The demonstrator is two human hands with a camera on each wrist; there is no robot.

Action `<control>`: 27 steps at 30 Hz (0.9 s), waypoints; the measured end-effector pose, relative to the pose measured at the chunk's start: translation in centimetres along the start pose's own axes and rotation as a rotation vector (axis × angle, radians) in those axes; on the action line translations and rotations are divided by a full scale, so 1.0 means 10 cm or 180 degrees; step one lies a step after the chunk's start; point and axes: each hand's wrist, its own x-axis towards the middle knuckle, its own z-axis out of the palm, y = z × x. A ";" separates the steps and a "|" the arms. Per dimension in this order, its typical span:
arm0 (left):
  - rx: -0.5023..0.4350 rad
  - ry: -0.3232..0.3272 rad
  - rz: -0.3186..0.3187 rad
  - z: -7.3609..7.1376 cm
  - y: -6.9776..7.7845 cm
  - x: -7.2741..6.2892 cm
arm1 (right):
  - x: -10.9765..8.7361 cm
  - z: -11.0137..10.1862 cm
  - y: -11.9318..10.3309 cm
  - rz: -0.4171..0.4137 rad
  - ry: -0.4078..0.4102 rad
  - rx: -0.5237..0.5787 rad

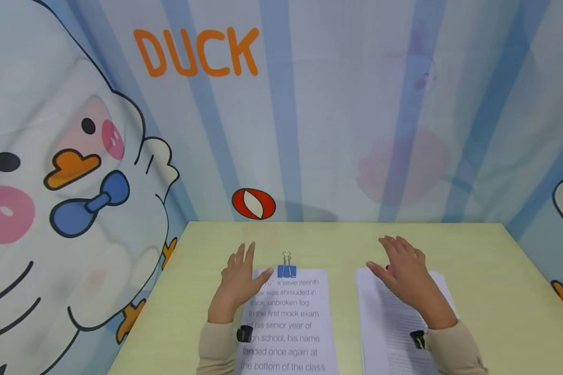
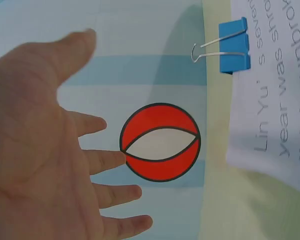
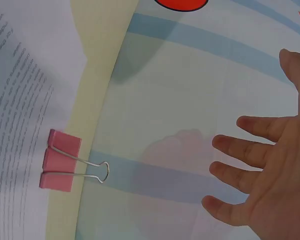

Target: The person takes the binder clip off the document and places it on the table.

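Observation:
My left hand hovers over the upper left corner of a large-print paper stack, fingers spread and holding nothing. A blue binder clip grips the top edge of that stack, its wire handles pointing away from the paper; it also shows in the left wrist view. My right hand is above the small-print paper stack, its fingers apart and nothing in them. A pink binder clip sits on that stack's edge in the right wrist view; in the head view the hand mostly hides it.
Both stacks lie side by side on a pale yellow table. Behind it hangs a striped blue and white cloth with duck drawings and a red ball print. Each sleeve bears a small black device at the wrist.

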 end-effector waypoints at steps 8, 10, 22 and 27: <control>-0.0022 -0.0077 -0.0092 0.11 0.07 0.13 | 0.18 0.24 -0.03 -0.0008 -0.0191 0.0088; -0.0007 -0.0083 -0.0113 0.12 0.06 0.14 | 0.22 0.30 -0.05 -0.0012 -0.0212 0.0112; -0.0281 -0.0226 -0.0187 0.26 -0.07 0.21 | 0.45 0.55 -0.30 -0.0022 -0.0481 0.0177; -0.0273 -0.0188 -0.0186 0.31 -0.10 0.24 | 0.58 0.69 -0.36 -0.0025 -0.0664 0.0165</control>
